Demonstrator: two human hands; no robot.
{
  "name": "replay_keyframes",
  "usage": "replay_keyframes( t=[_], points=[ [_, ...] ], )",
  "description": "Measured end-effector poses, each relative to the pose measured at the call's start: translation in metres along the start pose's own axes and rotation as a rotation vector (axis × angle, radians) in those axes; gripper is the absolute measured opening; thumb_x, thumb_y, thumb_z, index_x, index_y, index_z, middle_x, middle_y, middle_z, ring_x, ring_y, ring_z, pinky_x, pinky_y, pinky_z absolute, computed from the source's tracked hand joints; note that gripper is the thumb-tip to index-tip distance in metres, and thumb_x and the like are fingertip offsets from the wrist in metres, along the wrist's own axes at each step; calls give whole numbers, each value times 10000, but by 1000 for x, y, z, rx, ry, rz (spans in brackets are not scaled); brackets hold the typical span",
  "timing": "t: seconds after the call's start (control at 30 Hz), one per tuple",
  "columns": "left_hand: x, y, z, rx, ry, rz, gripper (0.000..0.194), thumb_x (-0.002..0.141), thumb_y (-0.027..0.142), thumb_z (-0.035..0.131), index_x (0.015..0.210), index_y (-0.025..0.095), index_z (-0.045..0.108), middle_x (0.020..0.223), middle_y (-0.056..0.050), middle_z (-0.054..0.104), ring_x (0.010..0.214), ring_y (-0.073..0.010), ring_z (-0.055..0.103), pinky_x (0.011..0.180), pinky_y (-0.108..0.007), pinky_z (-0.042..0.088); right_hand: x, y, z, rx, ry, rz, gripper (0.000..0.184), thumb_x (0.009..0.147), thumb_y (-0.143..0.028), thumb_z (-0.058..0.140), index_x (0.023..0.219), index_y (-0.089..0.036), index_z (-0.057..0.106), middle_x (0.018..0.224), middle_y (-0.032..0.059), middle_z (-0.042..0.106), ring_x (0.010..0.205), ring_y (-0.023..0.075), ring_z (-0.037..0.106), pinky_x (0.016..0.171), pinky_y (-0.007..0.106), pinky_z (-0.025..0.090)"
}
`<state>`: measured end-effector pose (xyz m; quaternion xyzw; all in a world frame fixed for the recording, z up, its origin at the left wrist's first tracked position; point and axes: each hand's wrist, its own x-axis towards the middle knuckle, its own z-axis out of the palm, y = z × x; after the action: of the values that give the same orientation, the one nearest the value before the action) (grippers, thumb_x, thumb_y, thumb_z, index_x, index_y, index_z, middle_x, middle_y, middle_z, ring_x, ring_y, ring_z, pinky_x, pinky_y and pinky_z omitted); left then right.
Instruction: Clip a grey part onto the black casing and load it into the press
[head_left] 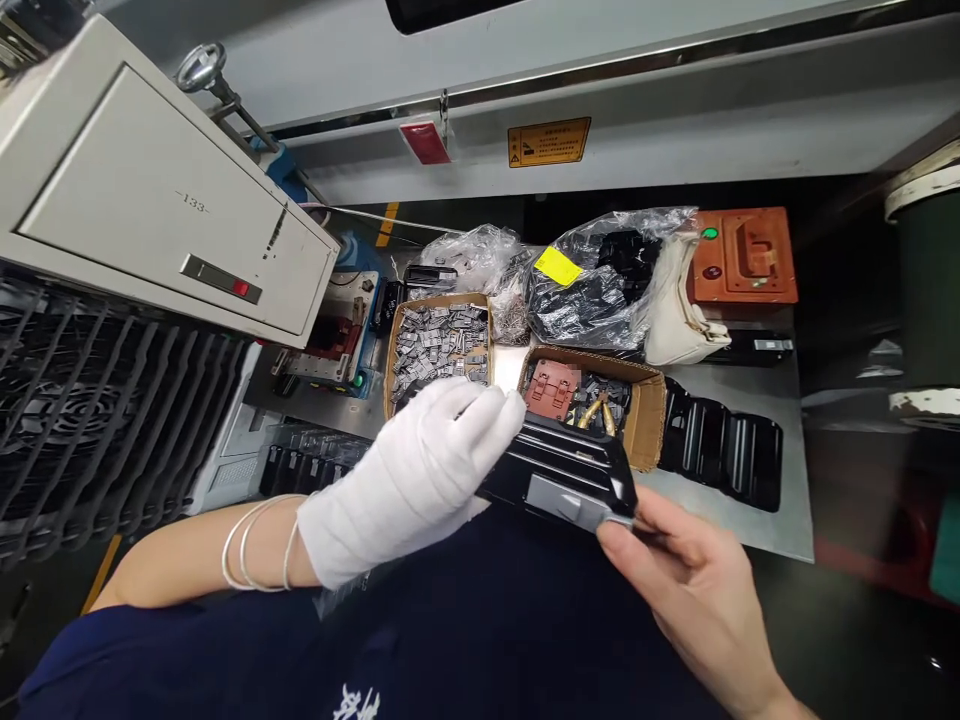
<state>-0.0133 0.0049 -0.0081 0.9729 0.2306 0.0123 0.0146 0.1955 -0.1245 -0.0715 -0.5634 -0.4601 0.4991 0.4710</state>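
Hands met over the lap, nearest the camera, on a black plastic part (570, 470) held in the air just in front of the desk (780, 480). The right hand (690, 590), bare, came in from the lower right with the palm turned up; its thumb and fingers (622, 545) were pinched on the part's near right corner, beside a grey metal clip (559, 497) set in the part's front face. The left hand (420, 470), in a white glove with thin bangles (251, 545) at the wrist, reached across from the left, its forearm level; its fingers (495, 410) were closed over the part's left end, gripping it from above.

Just behind the part, a small brown box (645, 410) stood on the desk. It held a reddish plastic piece (551, 388), some small dark parts and something brass-coloured, whose kind I could not tell. To its left a second box (439, 345) was filled with small grey metal clips. Right of the boxes a black tray (720, 440) lay flat on the desk.

Farther back lay clear bags (600, 270) of dark parts, one with a yellow label, and a white pouch (679, 310) leaning against them. Behind that sat an orange block (742, 255). At far left rose a grey cabinet (150, 190) marked 133.
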Motion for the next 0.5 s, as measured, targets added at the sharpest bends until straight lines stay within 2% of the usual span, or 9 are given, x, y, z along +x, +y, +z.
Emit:
replay_keyframes(
  t=[0.1,0.17,0.2,0.27,0.33,0.37,0.43,0.5],
  points=[
    [0,0,2,-1,-19,17,610,734,124,743,1306,42,546,1139,-135,653,1002,-295,573,924,-401,559,-6,-3,10,-37,157,13,436,1013,-419,673,649,-205,566,549,-45,323,473,93,288,426,241,231],
    [0,0,1,3,-16,27,660,704,130,799,1305,43,540,1141,-128,655,1002,-289,572,918,-392,562,-5,-8,13,0,186,31,395,995,-391,674,652,-210,602,542,-49,281,464,88,248,411,243,182],
    [0,-1,1,-2,-12,28,685,683,119,810,1307,42,537,1148,-129,657,1004,-287,575,919,-389,565,-3,-11,13,7,172,23,351,979,-372,681,664,-219,643,534,-50,320,456,86,287,405,221,220],
    [0,-2,-1,-28,-15,24,713,650,110,819,1301,39,538,1156,-139,664,1003,-292,588,908,-396,581,3,-15,11,32,106,12,260,949,-367,716,719,-249,737,541,-49,500,460,97,465,448,167,397],
    [-1,-5,-2,-66,-30,29,729,644,132,833,1302,27,537,1172,-161,668,1005,-305,609,885,-410,602,6,-14,5,74,34,40,264,913,-469,810,757,-258,791,619,-23,673,534,149,652,531,155,536],
    [-1,-6,-2,-85,-29,32,736,650,143,840,1307,18,533,1178,-171,670,1008,-310,620,879,-414,612,4,-12,1,89,9,54,335,886,-576,839,794,-255,814,676,7,726,597,190,717,564,170,580],
    [-1,-9,0,-132,-2,51,714,689,164,828,1316,7,526,1177,-184,674,1012,-311,643,874,-410,626,-7,-3,-7,59,7,47,512,910,-756,738,933,-258,854,826,67,786,758,258,786,660,227,647],
    [-2,-9,5,-198,47,66,660,747,185,776,1328,4,519,1176,-197,676,1021,-314,662,868,-414,639,-24,9,-14,-20,38,16,561,1035,-758,532,1171,-308,838,1068,86,804,982,285,792,824,301,677]
  ],
)
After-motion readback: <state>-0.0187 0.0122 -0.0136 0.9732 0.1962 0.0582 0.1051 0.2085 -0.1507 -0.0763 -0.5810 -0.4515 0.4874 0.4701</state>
